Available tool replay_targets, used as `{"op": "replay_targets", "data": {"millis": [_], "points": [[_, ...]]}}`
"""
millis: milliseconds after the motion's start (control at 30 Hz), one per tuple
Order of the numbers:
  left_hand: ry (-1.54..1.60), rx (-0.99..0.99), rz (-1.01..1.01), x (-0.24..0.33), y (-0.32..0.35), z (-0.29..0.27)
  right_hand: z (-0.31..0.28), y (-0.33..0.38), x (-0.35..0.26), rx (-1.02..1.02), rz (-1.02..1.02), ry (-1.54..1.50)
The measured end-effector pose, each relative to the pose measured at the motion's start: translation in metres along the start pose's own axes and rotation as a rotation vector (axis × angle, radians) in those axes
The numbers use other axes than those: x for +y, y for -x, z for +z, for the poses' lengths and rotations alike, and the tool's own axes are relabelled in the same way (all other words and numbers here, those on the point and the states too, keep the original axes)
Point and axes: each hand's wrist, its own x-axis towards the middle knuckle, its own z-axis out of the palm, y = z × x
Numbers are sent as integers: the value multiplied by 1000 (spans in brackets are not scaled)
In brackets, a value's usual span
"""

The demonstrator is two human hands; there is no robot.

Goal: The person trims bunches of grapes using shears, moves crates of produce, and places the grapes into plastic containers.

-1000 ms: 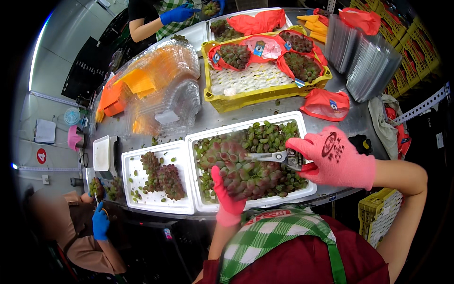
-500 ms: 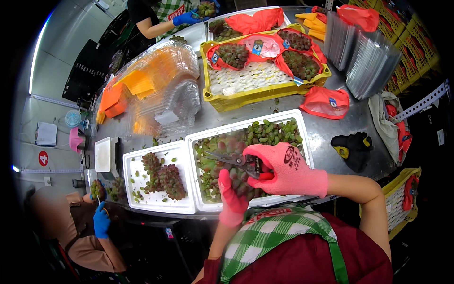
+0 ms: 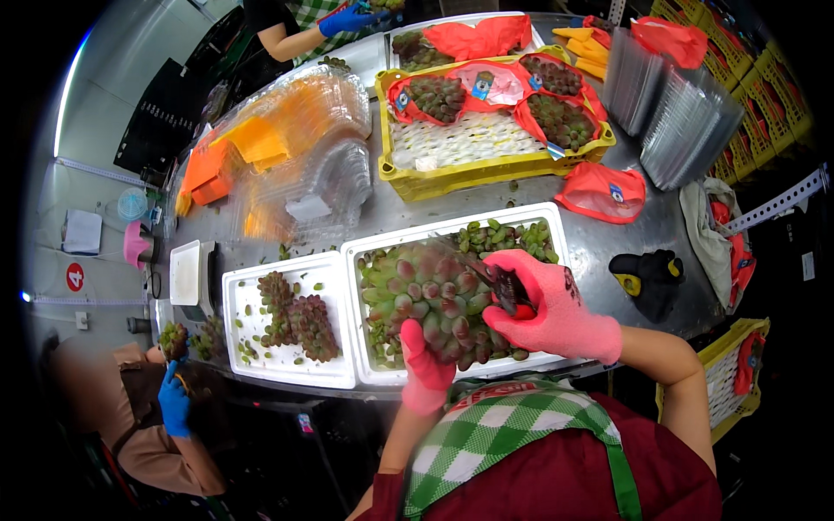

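A large bunch of green and reddish grapes [image 3: 427, 295] is held over a white tray [image 3: 350, 304]. My left hand [image 3: 426, 373], in a pink glove, grips it from the near side, thumb up; the other fingers are hidden beneath. In my right hand [image 3: 560, 313], also gloved in pink, is a pair of dark pruning shears [image 3: 506, 288]. Their blades point left toward the bunch's right side and partly blend in with it. Loose green grapes [image 3: 508, 236] lie in the tray, behind and around the bunch.
To the left, a second white tray [image 3: 248, 369] holds two bunches and loose grapes. Behind stands a yellow crate [image 3: 495, 178] with red-wrapped bunches. Clear plastic boxes [image 3: 326, 187] are stacked at left, more at back right. A black pouch [image 3: 650, 276] lies at right. Two co-workers handle grapes nearby.
My right hand and the shears have shifted right, off the middle of the bunch, and the blades have turned. More of the bunch shows now. My left hand stays nearly in place.
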Motion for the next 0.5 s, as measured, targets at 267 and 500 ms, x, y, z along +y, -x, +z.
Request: {"op": "replay_targets", "data": {"millis": [267, 500], "points": [[-21, -36, 69, -5, -8, 1, -3, 1, 1, -3, 32, 3], [106, 5, 35, -9, -4, -16, -6, -10, -5, -77, 17, 68]]}}
